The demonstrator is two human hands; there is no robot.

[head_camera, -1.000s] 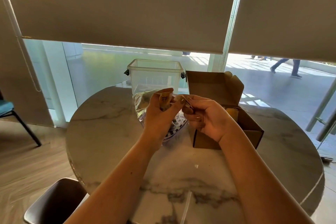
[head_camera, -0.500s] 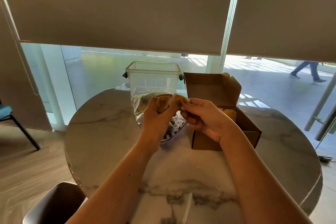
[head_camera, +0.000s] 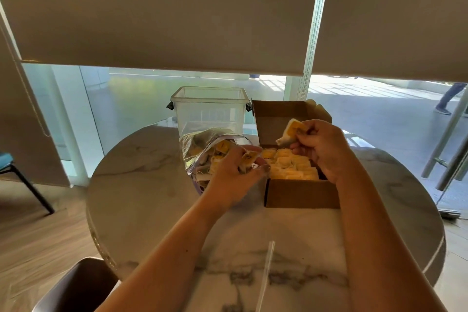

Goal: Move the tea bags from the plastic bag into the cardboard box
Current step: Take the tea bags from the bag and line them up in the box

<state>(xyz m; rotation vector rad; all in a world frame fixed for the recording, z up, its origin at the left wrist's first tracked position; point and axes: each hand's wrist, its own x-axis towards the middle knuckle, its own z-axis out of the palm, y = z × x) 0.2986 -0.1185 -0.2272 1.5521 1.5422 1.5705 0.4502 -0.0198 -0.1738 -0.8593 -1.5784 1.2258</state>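
Right hand (head_camera: 321,147) pinches tea bag (head_camera: 291,132) above open cardboard box (head_camera: 301,192), box already filled with tea bags. Left hand (head_camera: 235,175) at plastic bag (head_camera: 202,149) mouth, apparently gripping tag (head_camera: 249,157). Both on table (head_camera: 141,185).

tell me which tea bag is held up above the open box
The tea bag pinched in the right hand, raised over the cardboard box. The left hand holds another low at the plastic bag; the rest lie packed inside.
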